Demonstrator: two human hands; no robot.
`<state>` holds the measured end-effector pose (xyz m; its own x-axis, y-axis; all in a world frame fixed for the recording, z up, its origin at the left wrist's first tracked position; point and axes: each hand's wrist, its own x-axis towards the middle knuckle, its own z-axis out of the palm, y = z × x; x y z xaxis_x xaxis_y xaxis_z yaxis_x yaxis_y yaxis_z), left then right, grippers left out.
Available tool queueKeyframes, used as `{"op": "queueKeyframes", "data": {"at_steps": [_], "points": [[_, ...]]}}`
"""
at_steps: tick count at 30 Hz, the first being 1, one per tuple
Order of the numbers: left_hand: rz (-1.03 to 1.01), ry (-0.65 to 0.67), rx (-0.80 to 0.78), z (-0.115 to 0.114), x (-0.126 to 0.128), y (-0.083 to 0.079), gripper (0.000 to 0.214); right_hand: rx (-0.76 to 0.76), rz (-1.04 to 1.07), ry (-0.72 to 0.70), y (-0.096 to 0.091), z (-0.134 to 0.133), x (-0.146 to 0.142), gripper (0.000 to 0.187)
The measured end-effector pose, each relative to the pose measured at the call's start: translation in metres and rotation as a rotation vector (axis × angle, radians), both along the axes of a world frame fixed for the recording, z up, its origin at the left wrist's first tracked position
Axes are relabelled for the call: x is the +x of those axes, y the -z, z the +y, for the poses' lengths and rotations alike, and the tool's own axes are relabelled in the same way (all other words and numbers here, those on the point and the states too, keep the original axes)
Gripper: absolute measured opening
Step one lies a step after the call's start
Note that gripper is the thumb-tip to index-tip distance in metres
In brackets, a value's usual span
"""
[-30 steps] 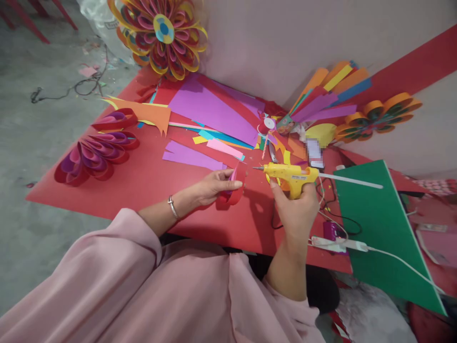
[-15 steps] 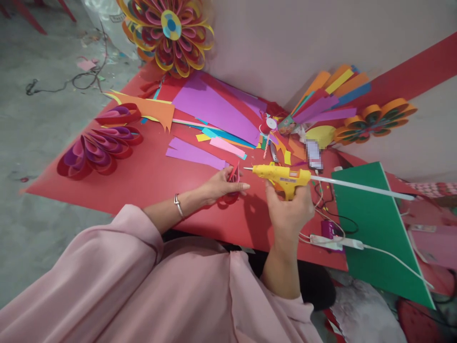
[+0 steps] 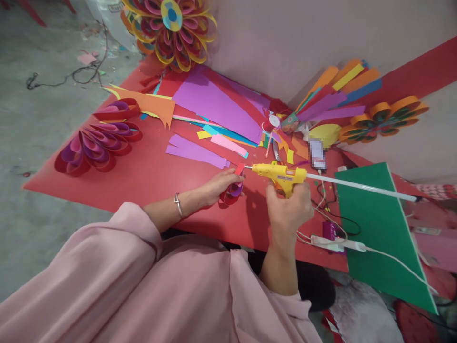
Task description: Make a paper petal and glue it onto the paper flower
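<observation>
My left hand (image 3: 217,186) pinches a small looped paper petal (image 3: 233,189), red outside with pink and purple layers inside, held just above the red sheet (image 3: 150,176). My right hand (image 3: 289,209) grips a yellow glue gun (image 3: 280,174) with a long white glue stick (image 3: 360,186) sticking out of its back. The gun's nozzle touches the petal's upper red tip. A silver bangle sits on my left wrist.
Finished looped petals (image 3: 94,145) lie at the left. A big multicoloured paper flower (image 3: 171,28) leans at the back. Purple, pink and orange strips (image 3: 214,107), scissors (image 3: 276,152), a green sheet (image 3: 382,224), a white power strip (image 3: 337,244) and an orange flower (image 3: 383,119) crowd the right.
The glue gun moved left until its nozzle met the petal's tip. My left hand turned the petal and closed its fingers on it.
</observation>
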<state>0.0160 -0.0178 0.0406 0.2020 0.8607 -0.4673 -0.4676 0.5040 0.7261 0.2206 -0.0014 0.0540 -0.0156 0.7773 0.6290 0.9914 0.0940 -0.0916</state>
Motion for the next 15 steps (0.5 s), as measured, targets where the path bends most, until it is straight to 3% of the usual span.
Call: {"op": "queueKeyframes", "data": {"at_steps": [15], "points": [[0.022,-0.018,0.023,-0.0016,-0.0004,-0.0036,0.013,-0.068,0.018,0.019,0.0031,-0.0005,0.0032,0.025]]}}
